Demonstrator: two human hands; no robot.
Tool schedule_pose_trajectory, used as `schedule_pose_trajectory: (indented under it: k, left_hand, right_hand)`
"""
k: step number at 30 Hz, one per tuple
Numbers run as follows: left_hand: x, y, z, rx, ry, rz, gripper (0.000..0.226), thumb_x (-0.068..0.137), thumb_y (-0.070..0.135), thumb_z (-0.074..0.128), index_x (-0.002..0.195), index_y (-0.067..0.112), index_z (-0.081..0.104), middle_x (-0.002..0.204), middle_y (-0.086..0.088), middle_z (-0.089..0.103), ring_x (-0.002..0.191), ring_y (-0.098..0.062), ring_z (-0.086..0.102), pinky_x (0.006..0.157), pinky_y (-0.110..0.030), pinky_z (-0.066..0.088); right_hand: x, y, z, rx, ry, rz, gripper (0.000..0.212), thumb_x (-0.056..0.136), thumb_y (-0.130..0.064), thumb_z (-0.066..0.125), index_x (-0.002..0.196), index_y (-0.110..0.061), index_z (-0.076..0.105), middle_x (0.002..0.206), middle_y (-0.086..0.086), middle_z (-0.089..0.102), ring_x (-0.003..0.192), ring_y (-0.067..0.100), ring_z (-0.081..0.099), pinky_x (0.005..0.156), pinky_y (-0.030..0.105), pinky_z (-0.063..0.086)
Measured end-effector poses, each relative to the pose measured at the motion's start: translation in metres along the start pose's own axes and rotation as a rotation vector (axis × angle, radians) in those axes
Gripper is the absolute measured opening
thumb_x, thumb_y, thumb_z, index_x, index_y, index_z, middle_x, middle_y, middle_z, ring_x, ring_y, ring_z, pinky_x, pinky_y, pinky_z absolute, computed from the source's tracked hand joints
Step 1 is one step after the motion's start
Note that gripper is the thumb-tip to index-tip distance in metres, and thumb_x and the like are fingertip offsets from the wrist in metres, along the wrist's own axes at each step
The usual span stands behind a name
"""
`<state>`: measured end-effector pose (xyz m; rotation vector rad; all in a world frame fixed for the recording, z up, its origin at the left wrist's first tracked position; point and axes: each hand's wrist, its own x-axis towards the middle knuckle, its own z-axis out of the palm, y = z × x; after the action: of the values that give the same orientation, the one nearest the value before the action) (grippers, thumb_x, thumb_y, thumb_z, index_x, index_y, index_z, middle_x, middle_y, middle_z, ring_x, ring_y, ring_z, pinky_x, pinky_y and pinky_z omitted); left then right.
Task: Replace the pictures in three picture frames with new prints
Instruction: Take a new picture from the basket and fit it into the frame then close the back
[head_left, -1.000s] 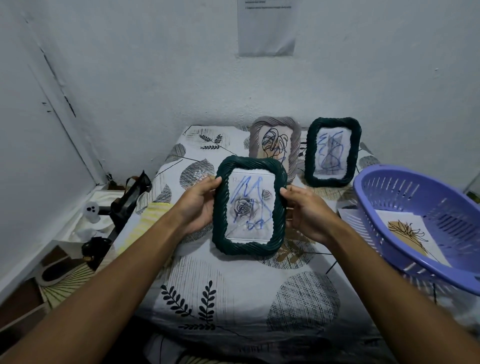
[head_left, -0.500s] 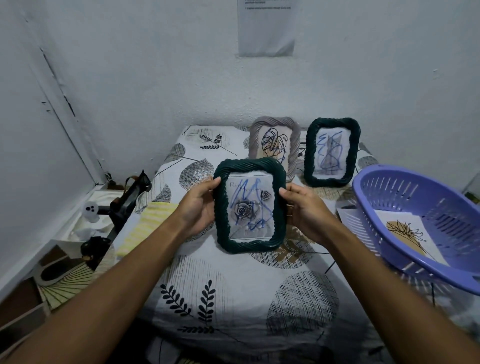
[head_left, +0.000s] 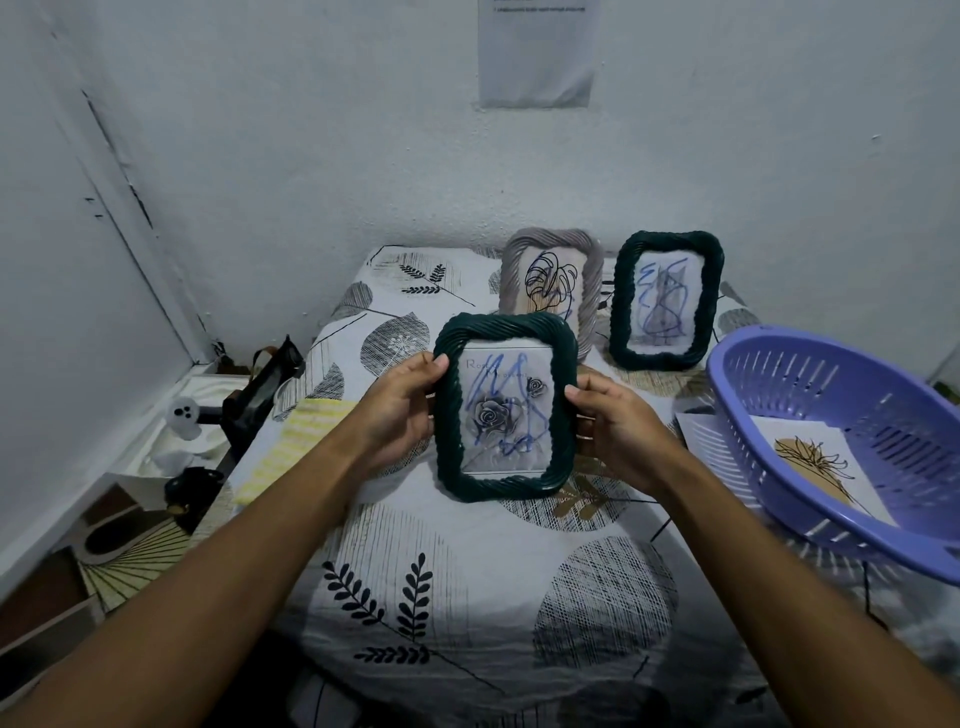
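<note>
Both hands are holding the front dark green frame (head_left: 506, 408) upright, facing the camera, above the middle of the leaf-patterned table cover (head_left: 467, 587). Left hand (head_left: 397, 415) is closing on the left rail, thumb on the front and fingers hidden behind; right hand (head_left: 615, 428) is gripping the right rail the same way. Whether the lower edge is touching the cover cannot be told.

Behind the glazing a rose print with blue scribble (head_left: 504, 410) is showing. Near the far edge of the table a grey frame (head_left: 553, 280) and a second dark green frame (head_left: 666, 301) are standing upright, just beside each other. At the right edge a purple basket (head_left: 831, 415) is tilting, with a fresh leaf print (head_left: 815, 467) inside.

Handling, as judged: the frame is looking light and rigid, and its rope-twist moulding is offering good purchase, so the side rails are the sound place to grip. The clear pane is probably fragile or easily smudged, so fingers are best kept off it. The print, being thin paper, is likely to crease, and is best lifted by its edges. Access is probably from the back panel, which is not visible here.
</note>
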<state>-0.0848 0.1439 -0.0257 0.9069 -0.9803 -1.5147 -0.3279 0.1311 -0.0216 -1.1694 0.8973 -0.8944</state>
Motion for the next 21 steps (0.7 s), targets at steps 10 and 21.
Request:
schedule_pose_trajectory:
  k: [10, 21]
  left_hand:
    - [-0.0019, 0.0037, 0.0060, 0.015, 0.045, 0.029, 0.005, 0.094, 0.018, 0.049, 0.090, 0.015, 0.051, 0.088, -0.004, 0.063, 0.078, -0.019, 0.056, 0.067, -0.035, 0.047]
    - [-0.0055, -0.0018, 0.0072, 0.051, 0.039, 0.000, 0.029, 0.086, 0.036, 0.052, 0.102, 0.015, 0.065, 0.092, -0.005, 0.068, 0.081, -0.018, 0.061, 0.066, -0.031, 0.053]
  right_hand:
    - [0.0007, -0.0013, -0.0002, 0.003, 0.010, 0.005, 0.022, 0.097, -0.014, 0.050, 0.080, -0.018, 0.063, 0.081, 0.003, 0.062, 0.074, 0.018, 0.059, 0.064, 0.032, 0.050]
    - [0.0023, 0.0046, -0.0021, 0.019, 0.025, 0.010, 0.010, 0.093, -0.010, 0.054, 0.089, -0.014, 0.062, 0.082, 0.003, 0.062, 0.069, 0.014, 0.057, 0.056, 0.024, 0.050]
